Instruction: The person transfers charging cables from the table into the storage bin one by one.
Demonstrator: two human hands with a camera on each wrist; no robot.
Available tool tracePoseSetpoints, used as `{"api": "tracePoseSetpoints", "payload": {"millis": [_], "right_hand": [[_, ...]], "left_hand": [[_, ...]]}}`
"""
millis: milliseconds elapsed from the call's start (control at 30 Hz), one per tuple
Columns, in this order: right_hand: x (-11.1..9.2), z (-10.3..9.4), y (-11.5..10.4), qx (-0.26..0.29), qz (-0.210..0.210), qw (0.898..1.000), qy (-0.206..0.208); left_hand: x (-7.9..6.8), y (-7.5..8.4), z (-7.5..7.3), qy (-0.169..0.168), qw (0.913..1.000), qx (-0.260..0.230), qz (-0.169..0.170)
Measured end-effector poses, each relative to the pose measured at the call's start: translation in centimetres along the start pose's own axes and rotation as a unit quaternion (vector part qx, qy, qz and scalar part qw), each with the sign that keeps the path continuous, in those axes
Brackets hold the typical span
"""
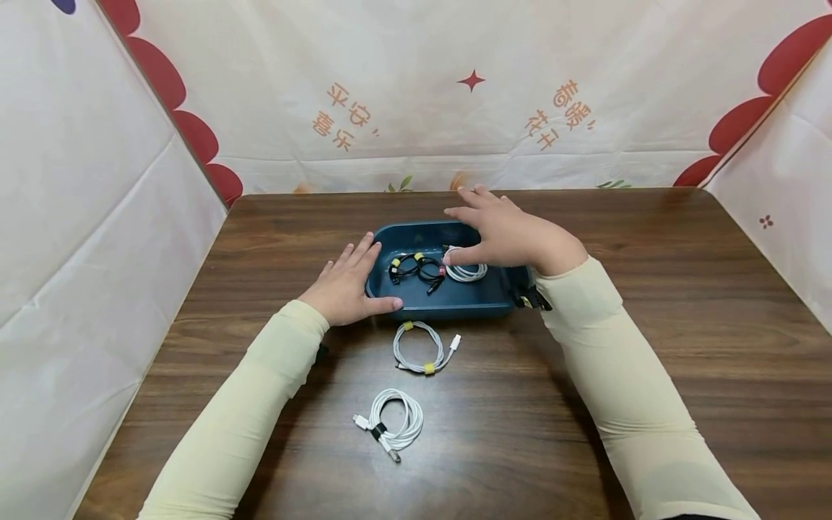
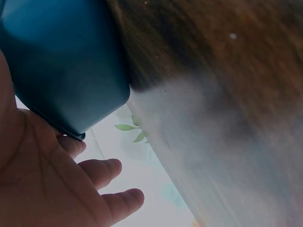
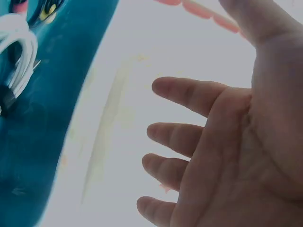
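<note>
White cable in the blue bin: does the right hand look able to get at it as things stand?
Likely yes: the right hand is empty, fingers spread, over the blue bin and close to the white cable. The bin has no lid on, so the way down looks free.

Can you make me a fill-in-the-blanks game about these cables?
The white cable farthest from the bin has a ____ strap.
The coiled cable between them has two ____ straps.
In the head view, the bin's black cables lie to the ____ of its white coil.
The thumb over that coil belongs to the ____ hand.

Missing words: black; yellow; left; right hand.
</note>
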State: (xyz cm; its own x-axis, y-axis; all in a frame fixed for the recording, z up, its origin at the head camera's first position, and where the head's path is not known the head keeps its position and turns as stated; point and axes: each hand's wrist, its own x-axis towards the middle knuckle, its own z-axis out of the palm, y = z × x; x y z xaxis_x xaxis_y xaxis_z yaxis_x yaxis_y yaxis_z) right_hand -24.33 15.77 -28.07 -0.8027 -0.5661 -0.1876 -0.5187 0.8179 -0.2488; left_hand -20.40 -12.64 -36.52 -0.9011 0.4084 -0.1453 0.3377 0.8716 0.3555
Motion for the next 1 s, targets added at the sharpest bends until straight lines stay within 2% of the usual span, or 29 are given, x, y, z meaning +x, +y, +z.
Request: {"api": "tracePoseSetpoints", "payload": {"millis": [267, 467, 600, 833, 1000], "right_hand": [[-3.4, 1.2, -2.4, -0.028, -0.070, 0.997, 0.024], [-5.3, 2.6, -3.0, -0.041, -0.110, 0.992, 0.043], [-6.0, 3.1, -1.8, -0.023, -0.089, 0.994, 0.058], [-6.2, 4.1, 1.5, 0.060, -0.040, 0.996, 0.052], [-6.3, 5.3, 3.6, 0.057, -0.002, 0.997, 0.044]], "left_hand": [[0.1, 0.0, 0.0, 0.003, 1.0000, -0.001, 0.003], [0.0, 0.0, 0.0, 0.002, 1.0000, -0.003, 0.000], [0.0, 0.0, 0.0, 0.001, 1.0000, 0.002, 0.000], [0.0, -0.1, 0.0, 0.001, 1.0000, -0.003, 0.001], [-0.1, -0.1, 0.1, 0.001, 1.0000, -0.002, 0.003]]}}
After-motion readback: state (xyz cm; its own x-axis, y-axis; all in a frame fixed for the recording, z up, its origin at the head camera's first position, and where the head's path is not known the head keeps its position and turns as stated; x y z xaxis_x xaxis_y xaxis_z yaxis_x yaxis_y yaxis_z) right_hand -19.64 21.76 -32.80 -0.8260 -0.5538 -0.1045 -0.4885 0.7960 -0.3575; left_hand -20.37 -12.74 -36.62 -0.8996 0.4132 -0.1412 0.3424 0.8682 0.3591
